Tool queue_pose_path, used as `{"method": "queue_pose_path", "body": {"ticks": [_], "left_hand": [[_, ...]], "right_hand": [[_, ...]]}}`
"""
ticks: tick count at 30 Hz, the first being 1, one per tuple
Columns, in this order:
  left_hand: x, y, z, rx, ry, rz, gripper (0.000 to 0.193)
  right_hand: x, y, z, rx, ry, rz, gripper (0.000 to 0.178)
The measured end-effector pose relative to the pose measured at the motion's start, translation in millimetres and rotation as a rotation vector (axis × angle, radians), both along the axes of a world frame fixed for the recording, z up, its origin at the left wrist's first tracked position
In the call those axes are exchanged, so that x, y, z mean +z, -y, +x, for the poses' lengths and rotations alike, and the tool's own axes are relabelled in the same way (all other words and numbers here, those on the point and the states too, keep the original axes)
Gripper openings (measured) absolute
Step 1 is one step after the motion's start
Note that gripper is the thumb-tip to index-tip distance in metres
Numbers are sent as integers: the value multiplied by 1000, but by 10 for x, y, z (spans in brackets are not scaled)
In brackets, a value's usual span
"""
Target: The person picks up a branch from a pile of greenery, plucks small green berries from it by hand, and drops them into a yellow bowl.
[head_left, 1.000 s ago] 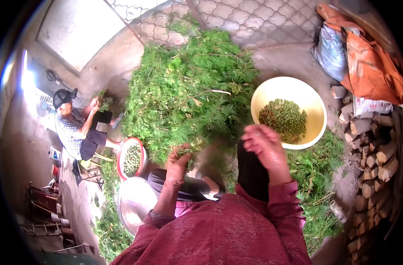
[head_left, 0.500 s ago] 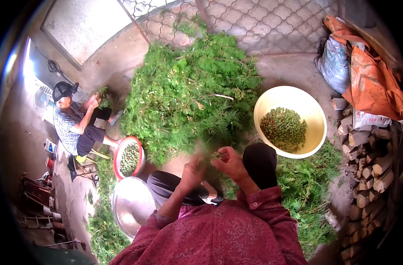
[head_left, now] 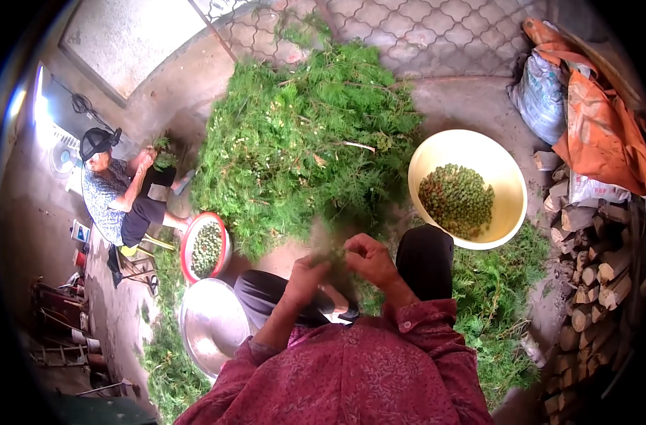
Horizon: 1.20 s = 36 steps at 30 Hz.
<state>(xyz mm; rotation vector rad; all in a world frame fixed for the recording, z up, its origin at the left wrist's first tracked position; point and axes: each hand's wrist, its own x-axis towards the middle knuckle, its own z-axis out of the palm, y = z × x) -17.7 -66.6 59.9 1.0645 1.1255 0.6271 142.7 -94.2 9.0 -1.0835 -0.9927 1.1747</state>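
Held over my lap, my left hand (head_left: pixel 306 278) is closed on a green sprig (head_left: pixel 332 248), which is blurred and mostly lost against the greenery. Close beside it, my right hand (head_left: pixel 372 260) makes a pinch at the sprig's edge; whatever lies between its fingertips is too small to make out. Beyond my knees lies a large heap of feathery green branches (head_left: pixel 301 142). To the right stands a wide cream basin (head_left: pixel 510 212) with small round green and brownish fruits (head_left: pixel 456 202) in it.
A shiny metal basin (head_left: pixel 213 329) sits by my left knee. Past it, a red-rimmed basin (head_left: pixel 188 265) holds more fruits beside a seated person (head_left: pixel 114 198) handling a sprig. Cut branches (head_left: pixel 493 312) lie to my right, near stacked firewood (head_left: pixel 592 283) and sacks (head_left: pixel 539 99).
My right hand has risen slightly, its fingers more curled, while my left hand stays nearly in place. The whole view has shifted a little.
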Motion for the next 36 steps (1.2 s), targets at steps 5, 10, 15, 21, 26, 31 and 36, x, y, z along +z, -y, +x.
{"method": "queue_pose_path", "body": {"ticks": [5,10,15,21,26,31,36], "left_hand": [[-68,26,4,14,46,45,10],[120,56,-45,76,20,121,7],[237,-6,-85,216,46,20,3],[121,43,100,229,44,23,6],[-6,62,112,161,18,104,7],[-64,46,95,133,-39,166,7],[-35,-89,-47,235,-40,15,8]], "right_hand": [[-54,-59,-12,-52,77,-67,14],[-138,-186,300,-365,155,-96,9],[265,-40,369,20,-727,-305,4],[269,25,142,251,-573,-278,8],[226,22,102,230,-476,-333,12],[193,12,91,215,-144,-237,17],[239,72,146,430,-475,-256,8]]}}
